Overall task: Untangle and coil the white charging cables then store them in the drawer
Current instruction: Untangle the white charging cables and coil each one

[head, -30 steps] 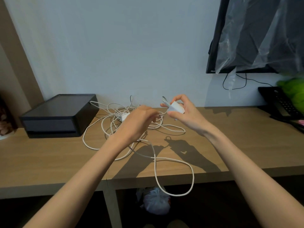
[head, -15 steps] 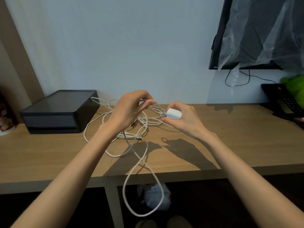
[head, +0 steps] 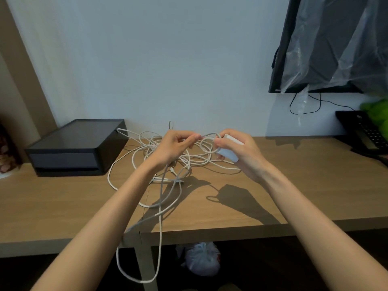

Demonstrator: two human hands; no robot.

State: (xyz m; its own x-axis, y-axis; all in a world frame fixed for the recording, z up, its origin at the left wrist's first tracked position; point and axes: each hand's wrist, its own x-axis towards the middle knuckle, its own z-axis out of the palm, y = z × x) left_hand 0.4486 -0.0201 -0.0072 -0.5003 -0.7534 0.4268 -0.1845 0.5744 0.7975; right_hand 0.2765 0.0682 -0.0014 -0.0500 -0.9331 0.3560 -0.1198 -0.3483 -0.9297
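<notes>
White charging cables point(head: 184, 162) lie in one tangle on the wooden surface point(head: 294, 185). One long loop hangs over the near edge at 6 o'clock, beside a pale bag point(head: 201, 259) on the floor below. Above the tangle, the left hand point(head: 174, 147) pinches a strand between the thumb and fingers that are pressed together. Just beside it, at 3 o'clock, the right hand point(head: 241, 156) curls its fingers round a white charger block point(head: 227, 153), with a small cable loop at the fingertips. Farther away, at 9 o'clock of the tangle, stands a black drawer box point(head: 69, 152), closed. At 3 o'clock, near the wall, sits a black telephone point(head: 365, 133).
</notes>
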